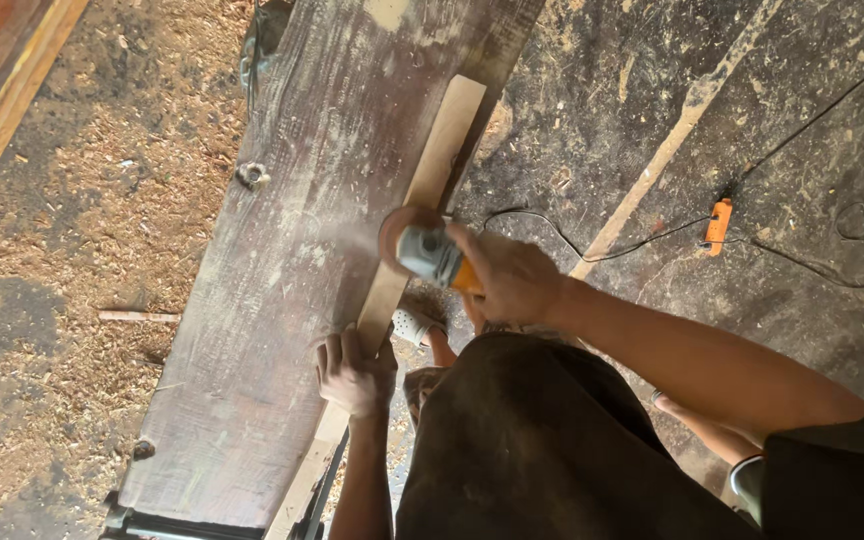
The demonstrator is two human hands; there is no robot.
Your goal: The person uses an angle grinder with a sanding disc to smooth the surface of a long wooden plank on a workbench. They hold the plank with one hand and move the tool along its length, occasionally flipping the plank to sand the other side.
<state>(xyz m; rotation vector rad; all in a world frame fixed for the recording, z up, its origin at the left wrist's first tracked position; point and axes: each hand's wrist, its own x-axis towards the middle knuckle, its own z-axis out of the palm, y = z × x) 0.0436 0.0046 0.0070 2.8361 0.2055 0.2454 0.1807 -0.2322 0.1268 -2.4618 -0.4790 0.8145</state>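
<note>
**Grinder working on strip at bench edge**

The right hand (512, 275) is gripping a grinder (430, 253), fingers wrapped closed around its grey and orange body. The disc (399, 225) is sitting on a pale strip (432, 170), and a faint haze of dust is hanging at 9 o'clock from the disc.

The left hand (354, 372) is pressing flat on the near part of the strip, fingers curled over it and holding it down against the bench (282, 270). The strip is lying along the right edge of the bench, running from 6 o'clock toward 12 o'clock with a slight lean to 1 o'clock.

The bench is a dark, worn plank dusted with sawdust. A bolt (251, 175) is showing at 10 o'clock from the grinder, well apart from it.

A black cord (592, 255) is trailing from the grinder toward 3 o'clock across the floor (102, 200), reaching an orange plug (718, 225). A long lath (672, 140) is lying on the floor at 2 o'clock. Shavings are covering the floor at 9 o'clock of the bench. A white shoe (412, 325) is showing just beside the bench, between the two hands.
</note>
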